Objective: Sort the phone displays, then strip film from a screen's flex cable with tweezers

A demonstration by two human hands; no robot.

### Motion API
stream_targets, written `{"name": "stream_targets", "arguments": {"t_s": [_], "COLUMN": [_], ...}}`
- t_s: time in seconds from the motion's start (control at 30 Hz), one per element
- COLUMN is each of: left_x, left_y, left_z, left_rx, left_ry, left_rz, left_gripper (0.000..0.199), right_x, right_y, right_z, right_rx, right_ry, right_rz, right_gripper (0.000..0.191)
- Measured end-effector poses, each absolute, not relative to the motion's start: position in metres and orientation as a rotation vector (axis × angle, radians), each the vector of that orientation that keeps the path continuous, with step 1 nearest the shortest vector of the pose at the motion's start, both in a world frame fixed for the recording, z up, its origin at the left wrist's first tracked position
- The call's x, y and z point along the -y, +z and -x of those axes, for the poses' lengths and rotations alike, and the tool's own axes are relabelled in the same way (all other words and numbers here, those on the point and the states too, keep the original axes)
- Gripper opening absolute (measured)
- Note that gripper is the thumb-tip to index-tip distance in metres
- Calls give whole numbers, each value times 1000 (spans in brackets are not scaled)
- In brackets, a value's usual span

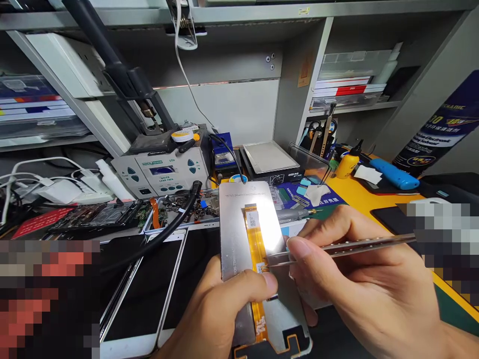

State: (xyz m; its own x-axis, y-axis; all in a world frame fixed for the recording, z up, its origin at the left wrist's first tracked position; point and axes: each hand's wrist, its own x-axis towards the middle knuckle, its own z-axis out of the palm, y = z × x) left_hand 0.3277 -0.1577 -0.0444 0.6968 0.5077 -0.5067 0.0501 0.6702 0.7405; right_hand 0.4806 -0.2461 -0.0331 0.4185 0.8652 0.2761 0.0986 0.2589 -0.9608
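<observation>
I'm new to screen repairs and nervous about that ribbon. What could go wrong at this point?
1. The tweezers tip sits right on the orange flex cable; a slip or hard pinch by the right hand could probably tear or scratch it.
2. The left hand grips the display panel in the air by one edge, thumb on its back; it may twist or drop onto the phones below.

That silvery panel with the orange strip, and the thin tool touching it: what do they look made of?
The silvery rectangular panel in the left hand looks like brushed metal or foil backing: it throws a bright glare. Its orange ribbon strip looks like thin flexible plastic film with printed traces. The slim tweezers in the right hand seem polished steel, grey and reflective.
</observation>
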Motion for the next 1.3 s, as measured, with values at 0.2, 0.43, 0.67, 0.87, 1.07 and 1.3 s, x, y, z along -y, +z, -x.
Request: {"name": "stream_targets", "arguments": {"t_s": [0.2, 0.43, 0.67, 0.87, 1.07, 1.3], "left_x": [159, 162, 163, 162, 162, 161], "left_y": [-41, -44, -39, -33, -30, -27], "left_z": [-328, -328, -330, -330, -330, -331], "left_rx": [-801, -734, -706, -653, -624, -643], "left_ry": [279, 303, 171, 101, 73, 67], "left_rz": [-803, -816, -906, -945, -984, -949], "left_gripper": [32, 24, 39, 36, 37, 37], "right_x": [245, 245, 236, 226, 226, 225], "right_y": [-34, -33, -24, -16, -18, -16], "right_z": [-481, -480, -500, -510, -509, -514], "right_rx": [1018, 1007, 787, 732, 690, 649], "right_ry": [670, 678, 724, 1088, 1216, 1175], "right_rz": [1209, 1218, 1192, 1077, 1087, 1074], "right_gripper": [26, 25, 20, 35, 45, 41]}}
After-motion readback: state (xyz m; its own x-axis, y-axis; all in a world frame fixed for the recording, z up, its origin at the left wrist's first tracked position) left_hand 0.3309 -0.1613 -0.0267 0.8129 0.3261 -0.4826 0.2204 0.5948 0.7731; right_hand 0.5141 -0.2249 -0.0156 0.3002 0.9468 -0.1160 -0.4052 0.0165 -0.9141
